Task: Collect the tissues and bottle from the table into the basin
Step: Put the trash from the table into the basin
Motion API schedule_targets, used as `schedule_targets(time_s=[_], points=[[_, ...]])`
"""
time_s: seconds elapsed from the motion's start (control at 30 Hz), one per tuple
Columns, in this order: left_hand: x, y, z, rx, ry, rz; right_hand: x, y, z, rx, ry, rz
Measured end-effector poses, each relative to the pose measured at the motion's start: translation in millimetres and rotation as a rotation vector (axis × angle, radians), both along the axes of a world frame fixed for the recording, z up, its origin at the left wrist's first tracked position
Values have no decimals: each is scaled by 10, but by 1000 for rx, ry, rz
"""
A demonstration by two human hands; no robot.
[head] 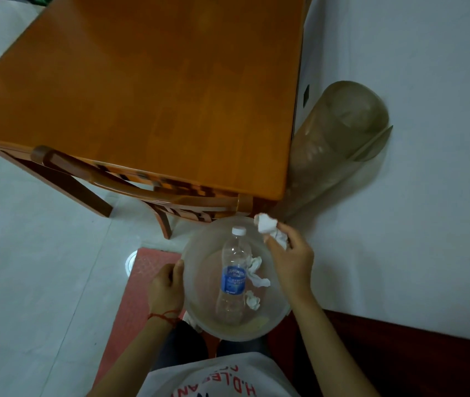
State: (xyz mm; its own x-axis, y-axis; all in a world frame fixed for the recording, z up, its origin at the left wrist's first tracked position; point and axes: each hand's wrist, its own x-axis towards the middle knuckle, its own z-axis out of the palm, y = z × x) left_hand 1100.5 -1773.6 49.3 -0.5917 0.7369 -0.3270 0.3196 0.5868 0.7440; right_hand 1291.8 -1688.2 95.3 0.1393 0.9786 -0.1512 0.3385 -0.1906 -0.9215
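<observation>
The orange wooden surface (148, 90) looks cleared, and the round translucent plastic basin (199, 285), gripped at its rim by the left hand (168, 285), already holds the clear blue-labelled plastic bottle (233, 277) and some tissues. Right hand (288, 259) fingers are pinched on a crumpled white tissue (268, 227) over the rim, so I'd guess it just needs dropping in.

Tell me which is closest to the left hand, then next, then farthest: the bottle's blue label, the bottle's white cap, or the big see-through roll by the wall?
Measured from the left hand, gripping the basin rim:
1. The blue label, just to its right, inside the basin.
2. The white cap, farther up, at the basin's far edge.
3. The see-through roll, far away, leaning on the wall beside the table.
</observation>
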Motion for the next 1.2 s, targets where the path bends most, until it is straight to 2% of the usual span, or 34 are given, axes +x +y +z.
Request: schedule_targets(time_s=[0.13,0.23,0.33,0.4,0.63,0.93,1.2], points=[[6,-2,-16,-10,-14,-16,-7,-517,20,-12,-40,163],[7,-11,-30,-14,-14,-18,51,-738,12,131,-191,242],[1,-30,-37,-9,-19,-8,203,-808,-22,214,-292,133],[4,-48,-29,0,-25,-3,332,-798,-51,180,-307,38],[-47,-204,29,25,-20,20,515,-666,-209,-141,-155,-90],[-295,-674,89,30,54,156,200,-719,-292,-150,-96,137],[-959,-1327,73,47,31,355,-613,-907,-247,-136,-124,309]])
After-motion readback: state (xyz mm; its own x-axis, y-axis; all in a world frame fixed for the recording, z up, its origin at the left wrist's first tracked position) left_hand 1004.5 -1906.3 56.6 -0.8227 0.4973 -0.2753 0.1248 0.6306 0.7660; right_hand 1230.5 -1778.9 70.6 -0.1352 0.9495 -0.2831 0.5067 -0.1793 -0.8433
